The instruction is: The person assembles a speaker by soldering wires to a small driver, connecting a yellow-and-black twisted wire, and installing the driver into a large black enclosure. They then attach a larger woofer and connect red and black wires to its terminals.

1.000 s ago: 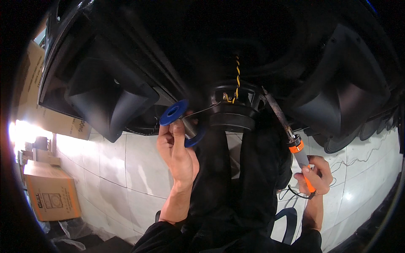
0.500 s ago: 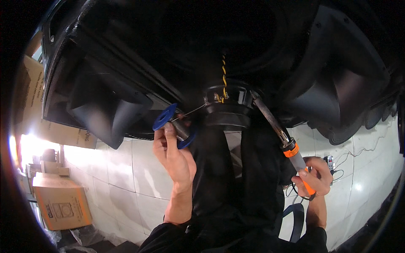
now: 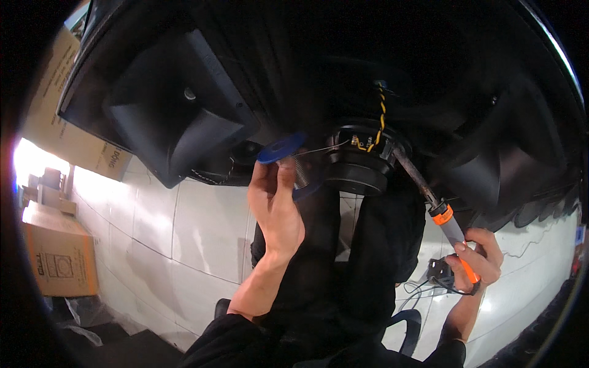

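Note:
My left hand (image 3: 276, 211) is closed around a blue-flanged spool of solder (image 3: 282, 149). A thin strand of solder wire (image 3: 322, 149) runs from the spool to the terminals (image 3: 356, 141) of a black speaker driver (image 3: 356, 178); whether it touches them I cannot tell. Black-and-yellow twisted wires (image 3: 383, 113) come down from the dark cabinet to those terminals. In my right hand (image 3: 481, 264), the fingers grip the orange-and-grey handle of a soldering iron (image 3: 454, 232). Its metal shaft slants up to the driver's right side, where the tip is hard to make out against black.
Black horn-shaped speaker parts flank the driver, one at left (image 3: 178, 110) and one at right (image 3: 497, 159). Cardboard boxes (image 3: 61, 257) stand at the left on the white tiled floor (image 3: 202, 227). A dark cable (image 3: 423, 285) lies near my right hand.
The view has shifted, so the driver and both hands appear farther right. The solder strand now reaches closer to the terminals. Both hands keep their holds.

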{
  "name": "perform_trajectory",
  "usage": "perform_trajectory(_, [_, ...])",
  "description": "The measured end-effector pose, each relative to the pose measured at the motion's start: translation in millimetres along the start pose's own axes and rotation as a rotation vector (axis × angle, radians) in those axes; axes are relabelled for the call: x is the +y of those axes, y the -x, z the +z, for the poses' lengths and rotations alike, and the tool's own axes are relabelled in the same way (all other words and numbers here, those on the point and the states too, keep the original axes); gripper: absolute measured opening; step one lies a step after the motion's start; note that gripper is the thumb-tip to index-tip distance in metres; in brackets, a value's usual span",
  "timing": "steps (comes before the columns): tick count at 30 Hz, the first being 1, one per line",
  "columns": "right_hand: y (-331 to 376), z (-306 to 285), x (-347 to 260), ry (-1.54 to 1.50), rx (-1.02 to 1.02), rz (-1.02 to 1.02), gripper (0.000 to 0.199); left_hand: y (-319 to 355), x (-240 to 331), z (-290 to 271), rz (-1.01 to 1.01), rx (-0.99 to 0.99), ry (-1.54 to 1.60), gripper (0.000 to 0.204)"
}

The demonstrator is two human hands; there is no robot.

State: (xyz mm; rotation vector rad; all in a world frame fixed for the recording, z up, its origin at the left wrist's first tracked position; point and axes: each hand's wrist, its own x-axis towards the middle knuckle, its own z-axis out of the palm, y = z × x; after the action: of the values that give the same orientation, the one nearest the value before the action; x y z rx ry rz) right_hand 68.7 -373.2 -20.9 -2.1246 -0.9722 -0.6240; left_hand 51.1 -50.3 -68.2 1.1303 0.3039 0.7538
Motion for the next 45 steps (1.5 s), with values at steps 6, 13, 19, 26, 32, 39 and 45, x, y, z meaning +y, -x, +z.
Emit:
perform_trajectory(6, [-51.4, -30.1, 1.7, 0.116, -0.191, -0.106, 0.04, 2.0, -3.2, 10.0, -0.013, -0.004, 0.016, 0.027])
perform_trajectory(13, [-89.6, -45.1, 9.2, 0.187, -0.351, -0.271, 0.04, 6.3, -0.8, 18.0, -0.066, 0.02, 0.011, 0.026])
perform_trajectory(19, [-96.4, -43.0, 25.0, 0.043, -0.331, -0.179, 0.033, 6.7, -1.3, 20.8, -0.092, 0.033, 0.068, 0.026])
perform_trajectory(26, [-100.4, -42.0, 35.4, 0.018, -0.344, -0.174, 0.031, 5.8, -0.8, 22.4, -0.119, 0.049, 0.053, 0.031])
perform_trajectory(32, [-100.0, -41.6, 38.3, -0.01, -0.375, -0.146, 0.032, 7.1, -2.7, 24.6, -0.088, 0.05, 0.042, 0.025])
perform_trajectory(39, [-98.6, -40.4, 41.4, -0.032, -0.362, -0.15, 0.035, 7.2, -5.3, 25.0, -0.094, 0.069, 0.062, 0.026])
perform_trajectory(45, [-96.5, -41.1, 42.3, -0.069, -0.365, -0.116, 0.036, 7.3, -6.2, 22.8, -0.118, 0.053, 0.067, 0.028])
